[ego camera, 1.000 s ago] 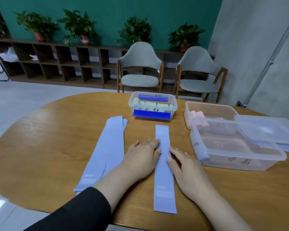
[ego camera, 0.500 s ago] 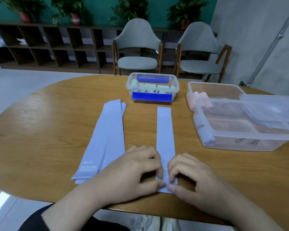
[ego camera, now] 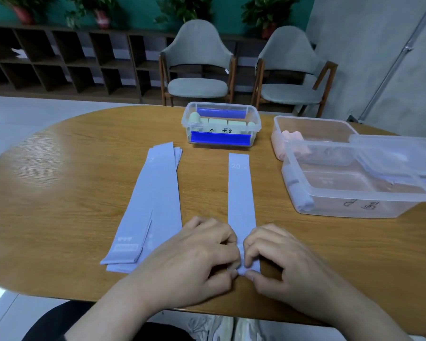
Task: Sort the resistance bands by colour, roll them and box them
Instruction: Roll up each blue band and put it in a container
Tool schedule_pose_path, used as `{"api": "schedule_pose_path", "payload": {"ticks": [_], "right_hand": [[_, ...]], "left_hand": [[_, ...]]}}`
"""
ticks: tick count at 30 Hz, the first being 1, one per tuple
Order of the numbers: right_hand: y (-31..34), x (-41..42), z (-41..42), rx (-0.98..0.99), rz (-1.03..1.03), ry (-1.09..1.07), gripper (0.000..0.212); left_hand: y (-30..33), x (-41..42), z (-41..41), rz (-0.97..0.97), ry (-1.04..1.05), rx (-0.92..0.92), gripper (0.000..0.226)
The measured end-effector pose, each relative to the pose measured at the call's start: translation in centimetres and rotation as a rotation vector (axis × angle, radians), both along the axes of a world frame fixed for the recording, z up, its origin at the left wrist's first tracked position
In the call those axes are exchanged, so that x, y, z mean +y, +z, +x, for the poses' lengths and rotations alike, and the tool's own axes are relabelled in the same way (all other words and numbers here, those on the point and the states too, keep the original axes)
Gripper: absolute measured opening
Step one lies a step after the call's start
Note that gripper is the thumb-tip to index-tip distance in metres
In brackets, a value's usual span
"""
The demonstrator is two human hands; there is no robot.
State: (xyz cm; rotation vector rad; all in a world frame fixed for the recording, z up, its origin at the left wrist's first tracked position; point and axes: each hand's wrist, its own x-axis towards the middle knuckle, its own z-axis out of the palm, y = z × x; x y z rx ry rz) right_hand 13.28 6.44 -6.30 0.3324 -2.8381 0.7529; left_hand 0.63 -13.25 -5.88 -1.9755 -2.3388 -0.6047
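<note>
Now that both hands have dropped from the strip's middle to its near end, left hand (ego camera: pixel 194 257) and right hand (ego camera: pixel 280 262) pinch the lavender band (ego camera: pixel 240 193) lying ahead on the tabletop (ego camera: pixel 59 193); rolling seems underway, its box (ego camera: pixel 354 190) waiting right of them.

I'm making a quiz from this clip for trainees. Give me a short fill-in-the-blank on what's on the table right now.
1. Both hands pinch the near end of the single ____ band.
2. The band stack lies to the ____ of that band.
3. The near clear box holds one rolled ____ band.

Missing: lilac; left; lilac
</note>
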Motion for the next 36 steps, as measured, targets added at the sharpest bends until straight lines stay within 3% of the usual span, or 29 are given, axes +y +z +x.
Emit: {"api": "schedule_pose_path", "payload": {"ticks": [12, 36], "right_hand": [[-0.6, 0.2, 0.1, 0.046, 0.017, -0.008, 0.002], [-1.3, 0.4, 0.0, 0.122, 0.006, -0.09, 0.01]], "left_hand": [[-0.1, 0.0, -0.1, 0.0, 0.038, -0.051, 0.01], [-0.8, 0.0, -0.4, 0.091, 0.078, -0.032, 0.004]]}}
